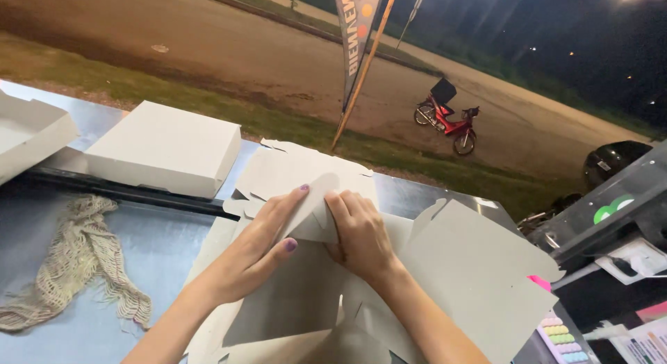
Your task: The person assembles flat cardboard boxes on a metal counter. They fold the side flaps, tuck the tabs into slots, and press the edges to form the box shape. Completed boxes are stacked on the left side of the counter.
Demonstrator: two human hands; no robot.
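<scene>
Fingers (295, 201) of both hands press flat on cardboard flap (316, 211).

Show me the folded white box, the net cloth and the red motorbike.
folded white box (165, 147), head view, middle of its lid.
net cloth (76, 256), head view, its bunched middle.
red motorbike (448, 121), head view, its body.

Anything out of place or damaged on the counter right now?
Nothing looks damaged. The hands, left and right, press a flap of the flat cardboard box. The only untidy thing is a crumpled mesh cloth at the left.
</scene>
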